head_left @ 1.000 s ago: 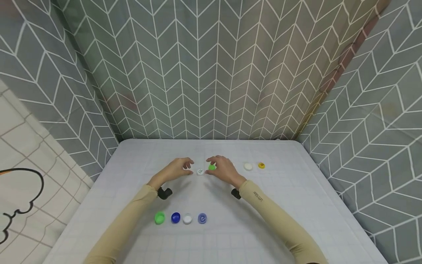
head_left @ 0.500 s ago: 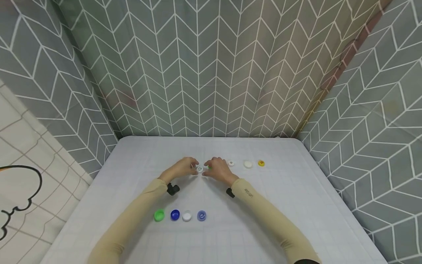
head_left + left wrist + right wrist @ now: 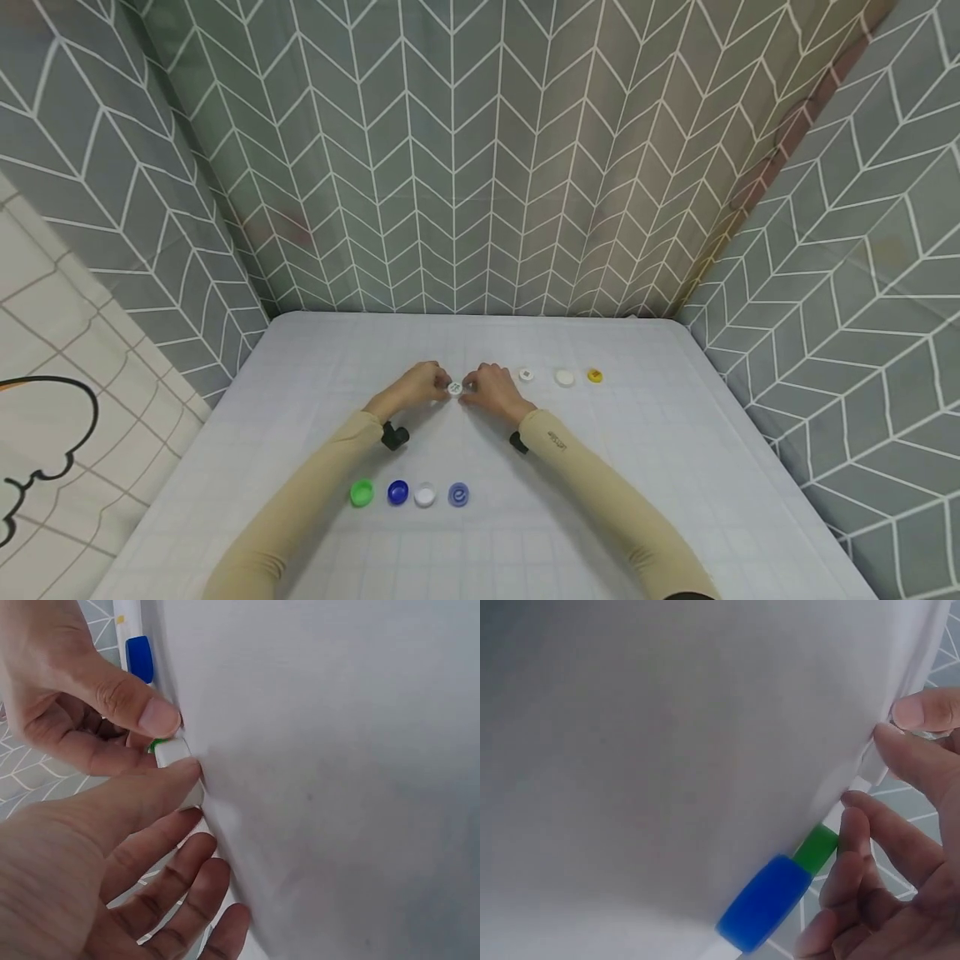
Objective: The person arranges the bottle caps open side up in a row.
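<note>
Grey curtains point(image 3: 450, 150) with white zigzag lines stand behind a table point(image 3: 495, 550) spread with pale cloth. Near its far side, the printed cap point(image 3: 454, 389) sits between the two hands, its dark marking too small to read. The left hand point(image 3: 411, 390) pinches it by thumb and fingers; the right hand point(image 3: 497, 390), fingers bent, grips its other side. Upside-down lettering point(image 3: 557, 439) on the right sleeve point(image 3: 592, 483) seems to say "LetsSlim". Right of the hands lie a marked disc point(image 3: 527, 375), also unreadable, a cream disc point(image 3: 565, 378) and a yellow disc point(image 3: 595, 376). Nearer the person, green point(image 3: 362, 492), blue point(image 3: 398, 492), white point(image 3: 424, 495) and purplish point(image 3: 458, 494) lids form a row.
</note>
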Tool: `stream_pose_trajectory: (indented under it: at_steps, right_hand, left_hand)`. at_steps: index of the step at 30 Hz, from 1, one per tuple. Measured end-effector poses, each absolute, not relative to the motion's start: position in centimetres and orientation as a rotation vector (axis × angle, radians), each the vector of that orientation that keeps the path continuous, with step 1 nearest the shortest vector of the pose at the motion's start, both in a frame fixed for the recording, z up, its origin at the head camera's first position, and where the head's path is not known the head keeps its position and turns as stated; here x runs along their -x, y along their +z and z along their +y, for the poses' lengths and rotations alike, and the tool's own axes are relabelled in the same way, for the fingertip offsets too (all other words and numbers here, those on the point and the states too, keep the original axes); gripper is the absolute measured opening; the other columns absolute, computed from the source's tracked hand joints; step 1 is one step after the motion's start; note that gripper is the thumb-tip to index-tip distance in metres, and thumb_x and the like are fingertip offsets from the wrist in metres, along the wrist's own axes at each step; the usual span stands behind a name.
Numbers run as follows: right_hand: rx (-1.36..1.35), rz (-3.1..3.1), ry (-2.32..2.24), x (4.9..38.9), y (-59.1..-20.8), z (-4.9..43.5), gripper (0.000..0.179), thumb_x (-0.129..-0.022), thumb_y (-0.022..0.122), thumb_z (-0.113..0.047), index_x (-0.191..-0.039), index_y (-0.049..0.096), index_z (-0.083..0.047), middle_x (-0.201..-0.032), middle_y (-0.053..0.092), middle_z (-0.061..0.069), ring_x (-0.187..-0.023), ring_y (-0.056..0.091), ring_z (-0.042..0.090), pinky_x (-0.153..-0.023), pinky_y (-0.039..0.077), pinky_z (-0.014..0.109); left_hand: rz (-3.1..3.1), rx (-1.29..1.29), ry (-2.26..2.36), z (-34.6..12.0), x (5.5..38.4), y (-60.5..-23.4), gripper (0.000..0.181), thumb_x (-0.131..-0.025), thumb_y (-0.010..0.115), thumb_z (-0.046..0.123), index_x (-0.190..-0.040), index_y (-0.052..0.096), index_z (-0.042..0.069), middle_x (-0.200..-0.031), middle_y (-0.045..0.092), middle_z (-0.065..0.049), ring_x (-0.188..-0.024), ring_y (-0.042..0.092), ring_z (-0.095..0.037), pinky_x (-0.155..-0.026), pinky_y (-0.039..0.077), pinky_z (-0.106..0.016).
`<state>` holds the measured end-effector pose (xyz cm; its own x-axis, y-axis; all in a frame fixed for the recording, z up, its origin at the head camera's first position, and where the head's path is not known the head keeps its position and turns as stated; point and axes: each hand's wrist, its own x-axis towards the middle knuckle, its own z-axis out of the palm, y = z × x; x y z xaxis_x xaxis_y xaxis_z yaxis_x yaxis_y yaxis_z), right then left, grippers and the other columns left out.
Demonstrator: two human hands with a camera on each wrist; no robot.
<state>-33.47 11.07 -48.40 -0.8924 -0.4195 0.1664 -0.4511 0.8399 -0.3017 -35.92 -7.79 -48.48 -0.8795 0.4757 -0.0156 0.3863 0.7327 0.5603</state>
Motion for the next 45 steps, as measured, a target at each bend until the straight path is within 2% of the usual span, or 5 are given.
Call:
stream_pose_trajectory:
  at_steps: [9, 20, 29, 38, 45]
  right_hand:
    - [-0.729, -2.961, 0.614, 33.3, -48.2, 10.7, 0.024, -0.083, 0.075, -0.023, -0.105, 0.074, -0.011, -0.095, 0.072, 0.007, -0.088, 0.061, 0.022, -0.079, 0.045, 0.04]
    - [-0.765, -2.944, 0.677, 32.3, -47.2, 11.4, 0.026, -0.085, 0.074, -0.024, -0.107, 0.073, -0.01, -0.094, 0.071, 0.005, -0.088, 0.063, 0.018, -0.082, 0.047, 0.038]
    - [-0.844, -2.889, 0.906, 29.9, -44.9, 12.6, 0.024, -0.09, 0.068, -0.019, -0.11, 0.07, -0.007, -0.093, 0.072, 0.003, -0.082, 0.063, 0.011, -0.07, 0.05, 0.025]
    - [-0.906, -2.806, 0.974, 26.8, -42.2, 13.8, 0.026, -0.092, 0.066, -0.023, -0.114, 0.068, -0.009, -0.093, 0.072, -0.001, -0.077, 0.06, 0.009, -0.067, 0.049, 0.022]
    - [-0.887, -2.788, 1.027, 24.7, -41.7, 14.6, 0.024, -0.091, 0.068, -0.026, -0.112, 0.069, -0.015, -0.086, 0.068, -0.009, -0.073, 0.058, 0.006, -0.063, 0.049, 0.022]
  left_hand:
    - [2.777, -0.7, 0.856, -7.9, 35.6, -48.7, 0.025, -0.078, 0.08, 0.016, -0.099, 0.073, 0.004, -0.091, 0.062, -0.002, -0.079, 0.06, -0.013, -0.075, 0.05, -0.03]
    - [2.831, -0.764, 0.846, -7.8, 34.5, -48.1, 0.024, -0.08, 0.078, 0.019, -0.1, 0.073, 0.005, -0.09, 0.064, 0.0, -0.081, 0.06, -0.013, -0.074, 0.05, -0.03]
    - [2.874, -0.875, 0.883, -7.8, 32.4, -46.0, 0.032, -0.08, 0.078, 0.032, -0.103, 0.073, 0.009, -0.092, 0.066, 0.001, -0.09, 0.062, -0.017, -0.079, 0.051, -0.032]
    - [2.899, -0.999, 0.963, -7.9, 29.3, -43.2, 0.03, -0.081, 0.077, 0.036, -0.102, 0.073, 0.015, -0.095, 0.065, 0.005, -0.092, 0.058, -0.013, -0.082, 0.049, -0.033]
    - [2.842, -1.081, 1.094, -7.8, 26.7, -42.6, 0.028, -0.082, 0.077, 0.034, -0.102, 0.07, 0.017, -0.097, 0.066, 0.006, -0.094, 0.059, -0.017, -0.084, 0.051, -0.043]
